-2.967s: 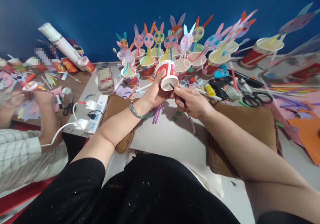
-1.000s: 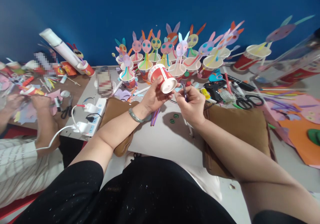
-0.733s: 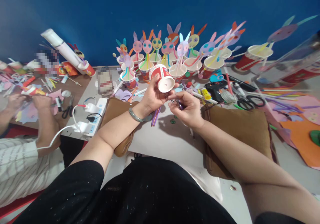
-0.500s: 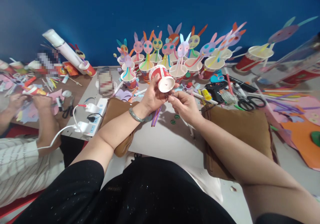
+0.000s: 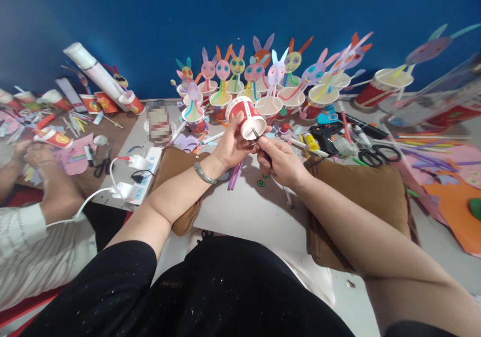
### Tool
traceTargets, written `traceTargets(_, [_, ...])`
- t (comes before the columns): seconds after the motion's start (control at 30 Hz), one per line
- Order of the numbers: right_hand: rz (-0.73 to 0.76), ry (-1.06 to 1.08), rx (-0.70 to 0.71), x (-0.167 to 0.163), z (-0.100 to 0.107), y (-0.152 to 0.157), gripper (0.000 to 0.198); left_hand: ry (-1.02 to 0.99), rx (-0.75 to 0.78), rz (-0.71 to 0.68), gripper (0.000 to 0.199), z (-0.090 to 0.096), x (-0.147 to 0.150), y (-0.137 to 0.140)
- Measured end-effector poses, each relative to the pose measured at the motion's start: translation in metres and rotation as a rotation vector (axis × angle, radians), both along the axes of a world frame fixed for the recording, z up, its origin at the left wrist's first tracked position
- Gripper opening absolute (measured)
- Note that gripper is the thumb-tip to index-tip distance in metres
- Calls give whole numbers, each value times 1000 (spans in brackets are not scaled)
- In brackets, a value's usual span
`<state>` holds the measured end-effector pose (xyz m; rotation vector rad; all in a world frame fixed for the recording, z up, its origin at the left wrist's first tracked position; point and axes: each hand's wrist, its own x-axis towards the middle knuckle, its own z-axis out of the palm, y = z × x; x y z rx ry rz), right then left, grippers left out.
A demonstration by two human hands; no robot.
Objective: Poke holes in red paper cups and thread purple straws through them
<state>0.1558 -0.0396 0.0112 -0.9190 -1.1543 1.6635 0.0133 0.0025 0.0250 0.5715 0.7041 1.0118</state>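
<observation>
Rising behind everything, a blue wall [image 5: 169,26] is fronted by the desk [image 5: 244,207], on which a left brown cushion [image 5: 176,169] and a right brown cushion [image 5: 356,202] are placed. Along the back, a cluster of paper cups [image 5: 269,107] is ranged, bearing rabbit-eared figures on straws. Above the gap between the cushions, the left hand [image 5: 231,145] is curled, partly closed, around a red-and-white paper cup [image 5: 241,111], which is held tilted with its white base exposed. Beside it, the right hand [image 5: 280,159] is closed on a slim dark pointed tool [image 5: 256,134]; its tip is brought to the cup's base, though whether the base is pierced cannot be told. Purple straws [image 5: 235,176] are seen below the left hand, and two small green discs [image 5: 260,183] are left lying near the right.
</observation>
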Motion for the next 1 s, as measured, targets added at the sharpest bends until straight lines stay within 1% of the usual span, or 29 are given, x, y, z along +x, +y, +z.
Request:
traceTargets(0.17, [28,63,-92,-1,4,-2,55,78,38,-1,54,1,0,1])
traceTargets(0.3, [64,119,-202,0,9,-3,49,60,99,-7,46,0,-1,0])
traceTargets(0.4, [67,122,-229,1,10,-3,46,35,165,-12,41,-1,0,-1])
traceTargets(0.5, [40,62,-193,2,6,-1,50,15,213,3,37,-2,-1,-1])
traceTargets(0.6, [-8,-35,-101,2,1,2,57,33,200,23,36,-5,-3,2])
traceTargets(0.73, [-73,-139,8,3,-4,6,63,52,204,12,46,-7,-6,8])
traceTargets(1.0, [-122,-291,121,7,-13,11,64,113,192,-56,67,-16,-7,20])
